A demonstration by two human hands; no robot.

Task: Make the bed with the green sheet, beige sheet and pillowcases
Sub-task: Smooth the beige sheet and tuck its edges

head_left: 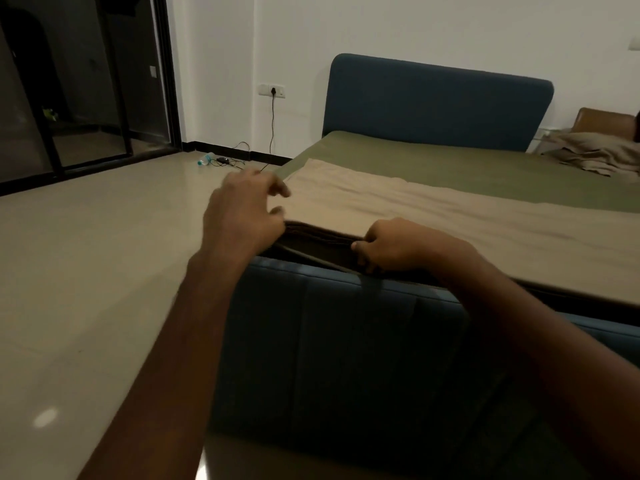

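Note:
The green sheet [433, 161] covers the mattress up to the blue headboard [436, 98]. A beige sheet [433, 216] lies over the foot half of the bed. My left hand [242, 216] is at the bed's near left corner, fingers curled at the beige sheet's corner edge. My right hand [398, 244] grips the beige sheet's edge where it folds over the mattress side, just above the blue bed frame [329, 341]. Beige pillows [592, 150] lie bunched at the far right beside the bed.
Glossy tiled floor [104, 254] stretches to the left of the bed. A charger cable hangs from a wall socket [273, 90], with a bottle [205, 158] and wires on the floor below. Dark glass sliding doors [86, 81] stand at far left.

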